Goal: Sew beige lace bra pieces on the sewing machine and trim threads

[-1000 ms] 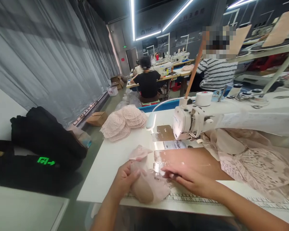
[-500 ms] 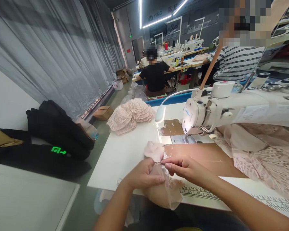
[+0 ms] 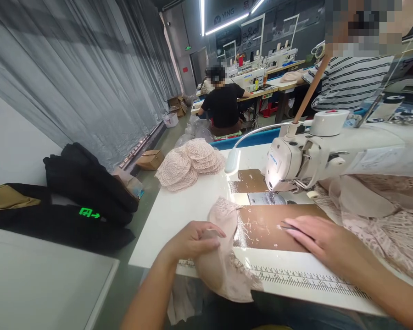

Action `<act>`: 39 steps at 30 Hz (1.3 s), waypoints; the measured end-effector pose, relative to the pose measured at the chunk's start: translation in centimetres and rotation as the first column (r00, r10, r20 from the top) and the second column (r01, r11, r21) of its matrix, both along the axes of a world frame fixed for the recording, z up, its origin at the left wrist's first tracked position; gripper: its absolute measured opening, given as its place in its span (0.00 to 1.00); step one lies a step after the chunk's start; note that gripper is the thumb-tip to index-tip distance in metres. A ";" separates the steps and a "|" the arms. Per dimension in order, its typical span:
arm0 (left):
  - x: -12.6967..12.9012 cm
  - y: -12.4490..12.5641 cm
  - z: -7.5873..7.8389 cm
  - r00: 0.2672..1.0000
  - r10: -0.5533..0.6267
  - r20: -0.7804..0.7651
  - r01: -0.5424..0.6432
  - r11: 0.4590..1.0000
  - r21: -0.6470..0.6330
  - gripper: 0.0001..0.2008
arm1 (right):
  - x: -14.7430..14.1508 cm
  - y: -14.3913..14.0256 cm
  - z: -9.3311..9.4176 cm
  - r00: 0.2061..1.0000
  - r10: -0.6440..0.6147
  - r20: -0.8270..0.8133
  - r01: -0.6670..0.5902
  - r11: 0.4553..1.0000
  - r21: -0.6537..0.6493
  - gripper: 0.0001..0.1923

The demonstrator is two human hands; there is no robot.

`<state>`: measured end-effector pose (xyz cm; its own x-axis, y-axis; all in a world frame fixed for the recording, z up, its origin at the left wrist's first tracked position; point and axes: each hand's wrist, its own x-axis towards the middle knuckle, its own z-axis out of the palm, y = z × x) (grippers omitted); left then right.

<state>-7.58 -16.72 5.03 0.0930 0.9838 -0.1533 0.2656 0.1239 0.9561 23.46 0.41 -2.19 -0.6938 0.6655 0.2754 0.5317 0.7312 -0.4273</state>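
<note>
My left hand [image 3: 196, 240] pinches a pale pink lace-and-mesh fabric piece [image 3: 223, 266] between thumb and fingers. The upper end of the piece lies on the white table, and its lower end hangs over the front edge. Over the brown sheet [image 3: 261, 220] is my right hand [image 3: 321, 238], closed around a small dark two-pronged tool [image 3: 291, 226] that points left; whether it is tweezers or thread snips I cannot make out. Just beyond both hands stands the sewing machine [image 3: 285, 160], its needle area lit.
Stacked lace pieces [image 3: 192, 162] lie at the table's far left. More lace fabric [image 3: 382, 220] is heaped under the machine arm at right. A ruler strip [image 3: 306, 279] runs along the front edge. A lamp [image 3: 232, 160] hangs left of the machine. Co-workers sit farther back.
My right hand has moved right, away from the fabric, and the dark tool now shows in it. The fabric in my left hand has turned and hangs more loosely. The view has shifted slightly.
</note>
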 end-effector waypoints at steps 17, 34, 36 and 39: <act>-2.2 4.0 -2.5 0.538 0.235 -0.809 0.079 0.942 0.327 0.15 | 0.8 -1.4 0.2 0.985 0.095 -0.147 -0.063 0.975 0.213 0.17; -2.6 -0.7 -5.6 0.466 0.307 -0.830 -0.114 0.951 0.287 0.18 | -0.5 -6.5 3.9 0.906 0.423 -0.024 -0.272 0.537 -0.799 0.08; -1.9 0.1 -5.1 0.492 0.313 -0.813 -0.054 0.942 0.330 0.19 | 1.3 -6.5 4.3 0.916 0.362 -0.172 -0.298 0.328 -0.896 0.13; 1.8 3.8 -3.7 0.585 0.270 -0.764 0.103 0.911 0.400 0.18 | 2.0 -6.1 4.5 0.932 0.165 -0.323 -0.362 0.368 -0.856 0.15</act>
